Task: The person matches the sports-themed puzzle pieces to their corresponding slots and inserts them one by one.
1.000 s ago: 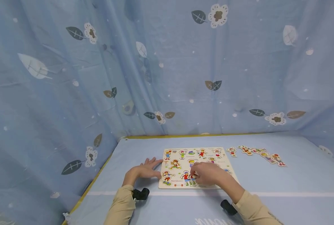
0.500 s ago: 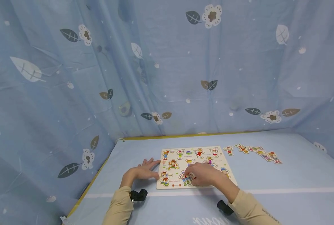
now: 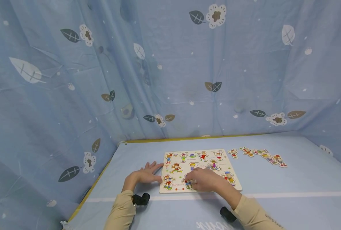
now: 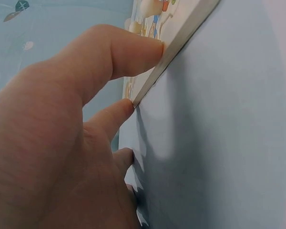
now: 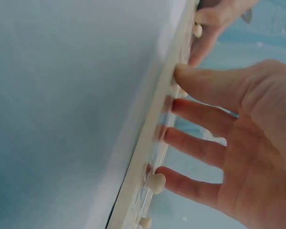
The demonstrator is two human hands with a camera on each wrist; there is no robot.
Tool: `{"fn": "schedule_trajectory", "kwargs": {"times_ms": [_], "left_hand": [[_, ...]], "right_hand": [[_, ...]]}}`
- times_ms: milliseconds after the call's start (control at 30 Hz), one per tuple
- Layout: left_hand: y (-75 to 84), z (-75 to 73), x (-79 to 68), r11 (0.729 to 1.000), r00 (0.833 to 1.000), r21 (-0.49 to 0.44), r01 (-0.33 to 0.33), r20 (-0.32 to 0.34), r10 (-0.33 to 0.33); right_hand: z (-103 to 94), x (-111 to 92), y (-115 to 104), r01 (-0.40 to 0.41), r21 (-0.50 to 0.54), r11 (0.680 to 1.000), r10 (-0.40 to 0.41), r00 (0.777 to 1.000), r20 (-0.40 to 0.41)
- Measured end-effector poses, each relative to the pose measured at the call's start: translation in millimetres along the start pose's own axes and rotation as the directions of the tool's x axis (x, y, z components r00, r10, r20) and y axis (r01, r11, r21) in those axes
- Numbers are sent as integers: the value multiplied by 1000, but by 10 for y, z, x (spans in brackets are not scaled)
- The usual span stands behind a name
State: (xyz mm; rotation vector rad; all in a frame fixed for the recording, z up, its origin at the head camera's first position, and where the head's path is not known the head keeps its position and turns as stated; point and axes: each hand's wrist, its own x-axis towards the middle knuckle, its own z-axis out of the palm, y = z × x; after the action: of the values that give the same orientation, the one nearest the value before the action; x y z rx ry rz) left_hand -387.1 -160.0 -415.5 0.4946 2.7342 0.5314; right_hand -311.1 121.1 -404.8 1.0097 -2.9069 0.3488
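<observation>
A pale wooden knob puzzle board (image 3: 180,184) with printed sporty children lies flat on the table. My left hand (image 3: 144,175) stands at its left edge, thumb and fingers spread. In the left wrist view, the thumb (image 4: 143,51) and a fingertip touch the board's rim. My right hand (image 3: 204,180) is over the front middle, its fingertips on a child-shaped puzzle piece (image 3: 188,184) that it partly covers. The right wrist view has its fingers (image 5: 200,143) fairly straight and spread against the board, with a white knob (image 5: 182,92) between thumb and forefinger.
Several loose child-shaped pieces (image 3: 269,158) lie right of the board on the blue cloth (image 3: 274,182). A patterned blue curtain (image 3: 170,73) rises behind the table's far edge. Small black devices (image 3: 141,199) are at both wrists.
The right hand has shifted slightly left over the puzzle piece, uncovering more of the cyclist and the child at the board's right. The left hand stays at the board's edge. The head view turned a little.
</observation>
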Motion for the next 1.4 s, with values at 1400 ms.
{"fn": "schedule_trajectory", "kwargs": {"times_ms": [1400], "left_hand": [[18, 31, -13, 1000, 1000, -9, 20, -20, -20]], "right_hand": [[-291, -80, 116, -93, 104, 990, 96, 995, -24]]}}
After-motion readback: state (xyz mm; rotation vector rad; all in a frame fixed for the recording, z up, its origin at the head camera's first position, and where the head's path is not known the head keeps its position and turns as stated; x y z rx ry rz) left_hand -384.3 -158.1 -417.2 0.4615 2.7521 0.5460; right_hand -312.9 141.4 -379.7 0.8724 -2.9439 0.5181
